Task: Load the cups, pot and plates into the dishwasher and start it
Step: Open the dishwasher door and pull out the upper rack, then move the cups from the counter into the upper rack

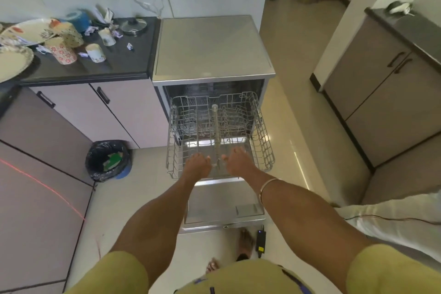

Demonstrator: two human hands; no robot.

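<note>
- Two hands, the left hand point(197, 164) and right hand point(236, 159), sit side by side at the front rim of the pulled-out rack point(220, 131); whether their fingers curl round the wire I cannot tell.
- Nothing is loaded; cups point(64, 53) and plates point(28, 31) wait on the counter point(95, 71) well left of the hands, beyond them.
- Pulled too hard, the rack could overrun its rails above the open door point(224, 203).
- Carrying dishes across, a foot could snag the cable point(381, 217) by the right arm.

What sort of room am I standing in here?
Most likely a home kitchen: an open dishwasher with its rack pulled out, and a counter holding cups and plates.
</note>
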